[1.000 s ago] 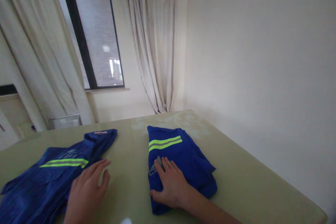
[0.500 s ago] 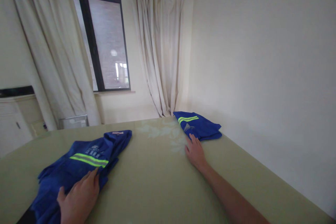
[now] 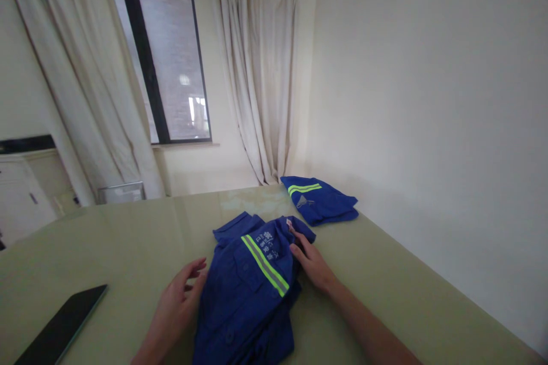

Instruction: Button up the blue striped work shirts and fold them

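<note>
A blue work jacket (image 3: 240,291) with a yellow-green and grey reflective stripe, pale lettering and buttons lies rumpled in front of me. My right hand (image 3: 311,262) is at its collar, fingers and thumb closed on the cloth near the small label. Beside the jacket's left edge is my left hand (image 3: 182,296), its fingers loosely bent and apart, with nothing in them. A second blue garment (image 3: 327,202), folded and with a similar stripe, rests farther back on the right, away from both hands.
The pale green tabletop (image 3: 132,251) carries a dark flat tablet-like object (image 3: 64,325) at the lower left. A wall (image 3: 428,125) runs along the table's right side. Curtains (image 3: 265,80) and a window (image 3: 171,63) are behind the table.
The near jacket has moved from the left to the middle and turned, uncovering the dark flat object. My right hand has left the far garment for the jacket's collar; my left hand has come off the jacket.
</note>
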`<state>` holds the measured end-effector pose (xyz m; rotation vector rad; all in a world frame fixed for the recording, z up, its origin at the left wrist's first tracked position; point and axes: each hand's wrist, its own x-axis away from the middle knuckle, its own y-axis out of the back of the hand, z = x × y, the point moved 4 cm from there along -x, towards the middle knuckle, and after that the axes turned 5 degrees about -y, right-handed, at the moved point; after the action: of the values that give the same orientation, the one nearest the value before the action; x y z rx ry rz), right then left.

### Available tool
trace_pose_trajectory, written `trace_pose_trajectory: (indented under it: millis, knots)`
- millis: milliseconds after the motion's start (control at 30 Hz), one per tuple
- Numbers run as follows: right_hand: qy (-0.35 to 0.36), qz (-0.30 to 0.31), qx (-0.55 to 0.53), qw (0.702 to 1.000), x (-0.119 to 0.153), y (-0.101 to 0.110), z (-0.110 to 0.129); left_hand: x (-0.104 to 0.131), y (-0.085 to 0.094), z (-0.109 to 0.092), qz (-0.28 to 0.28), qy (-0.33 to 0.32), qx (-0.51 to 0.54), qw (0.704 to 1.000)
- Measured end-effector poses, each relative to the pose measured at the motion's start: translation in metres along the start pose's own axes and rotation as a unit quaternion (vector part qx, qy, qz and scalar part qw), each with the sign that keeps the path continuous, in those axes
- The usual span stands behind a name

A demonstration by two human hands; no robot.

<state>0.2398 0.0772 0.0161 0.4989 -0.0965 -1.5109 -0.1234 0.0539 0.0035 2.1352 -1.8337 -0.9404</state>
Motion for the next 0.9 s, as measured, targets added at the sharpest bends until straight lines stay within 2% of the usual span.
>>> trace_pose_trajectory:
  millis: [67, 133, 233, 333, 400, 533, 600, 667, 733, 800, 833, 900]
  knots:
    - [0.011, 0.026, -0.053, 0.998, 0.001, -0.005, 0.004, 0.001, -0.007, 0.006, 0.012, -0.036, -0.063, 0.997]
    - [0.024, 0.05, -0.067, 0.996, 0.004, -0.011, 0.007, 0.008, -0.019, -0.001, 0.035, -0.069, -0.079, 0.994]
    - [0.036, 0.051, -0.013, 0.998, 0.009, -0.018, 0.008, 0.021, -0.034, -0.023, 0.103, -0.071, -0.014, 0.992]
    - [0.044, 0.026, 0.051, 0.997, 0.01, -0.018, 0.009, 0.026, -0.038, -0.04, 0.183, -0.05, 0.073, 0.979]
    - [0.064, 0.005, 0.084, 0.994, 0.01, -0.015, 0.013, 0.022, -0.03, -0.042, 0.164, -0.04, 0.087, 0.982]
    - [0.145, 0.013, 0.102, 0.984, 0.013, -0.017, 0.027, 0.008, -0.007, -0.034, 0.005, -0.071, -0.011, 0.997]
    - [0.201, 0.009, 0.115, 0.973, 0.02, -0.02, 0.04, 0.008, -0.007, -0.031, -0.022, -0.086, -0.042, 0.995]
    - [0.284, 0.017, 0.159, 0.945, 0.032, -0.027, 0.058, 0.012, -0.016, -0.031, 0.013, -0.092, -0.038, 0.995]
    - [0.373, 0.057, 0.21, 0.902, 0.047, -0.037, 0.075, 0.018, -0.029, -0.033, 0.077, -0.103, -0.021, 0.991]
    - [0.427, 0.097, 0.235, 0.868, 0.06, -0.045, 0.085, 0.023, -0.036, -0.037, 0.115, -0.119, 0.012, 0.986]
    - [0.435, 0.102, 0.233, 0.864, 0.063, -0.046, 0.087, 0.025, -0.036, -0.038, 0.123, -0.12, 0.028, 0.985]
    - [0.411, 0.078, 0.206, 0.885, 0.062, -0.042, 0.083, 0.026, -0.033, -0.038, 0.141, -0.099, 0.057, 0.983]
